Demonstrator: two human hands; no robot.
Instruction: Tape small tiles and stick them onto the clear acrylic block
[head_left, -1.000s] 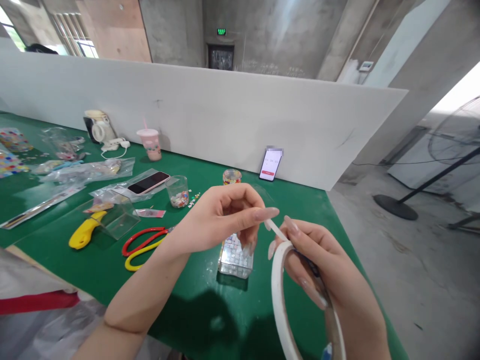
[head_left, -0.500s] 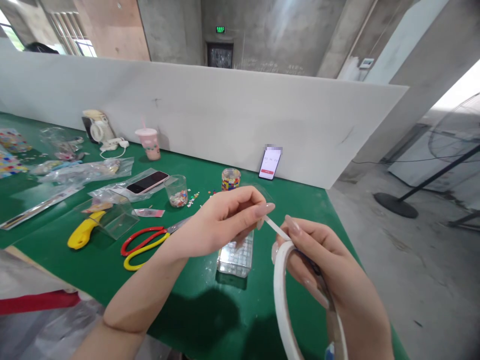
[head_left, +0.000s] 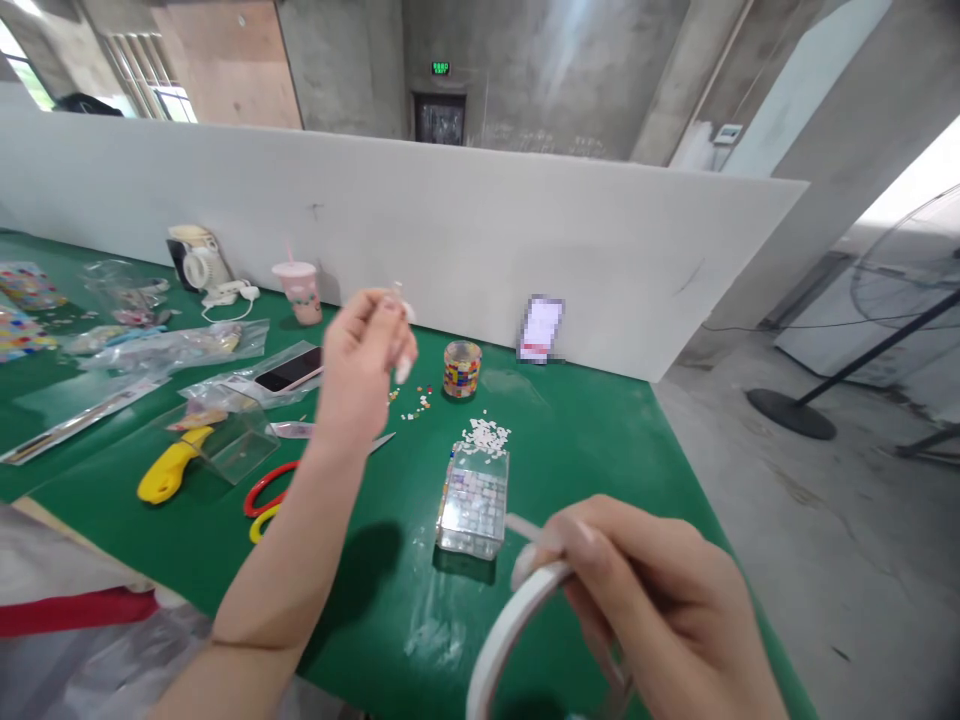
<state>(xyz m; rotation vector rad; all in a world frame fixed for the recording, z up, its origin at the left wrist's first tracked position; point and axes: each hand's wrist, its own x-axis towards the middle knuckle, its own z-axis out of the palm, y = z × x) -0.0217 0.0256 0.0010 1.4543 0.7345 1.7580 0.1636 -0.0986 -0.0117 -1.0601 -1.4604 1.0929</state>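
My right hand (head_left: 637, 590) grips a roll of white double-sided-looking tape (head_left: 504, 640) at the lower right, with a short loose tape end (head_left: 523, 526) sticking out to the left. Raised above the table's left middle, my left hand (head_left: 367, 350) is pinched closed, and a small pale bit of tape (head_left: 399, 288) shows at its fingertips. Between the hands a clear box (head_left: 472, 510) lies on the table, its face covered with pale square tiles. White tile pieces (head_left: 486, 437) are heaped just behind it. A round jar (head_left: 461, 372) with coloured mosaic stands further back.
Red and yellow scissors (head_left: 270, 492) lie partly hidden under my left forearm. To the left are a yellow-handled tool (head_left: 174, 465), a clear stand (head_left: 240, 440), a phone (head_left: 289, 370) and a pink cup (head_left: 300, 292). A second phone (head_left: 541, 328) leans on the white partition (head_left: 600, 240).
My left hand has moved up, left and away from the roll, and the strip stretched between the hands has parted. My right hand has lowered with the roll, uncovering the box and white pieces.
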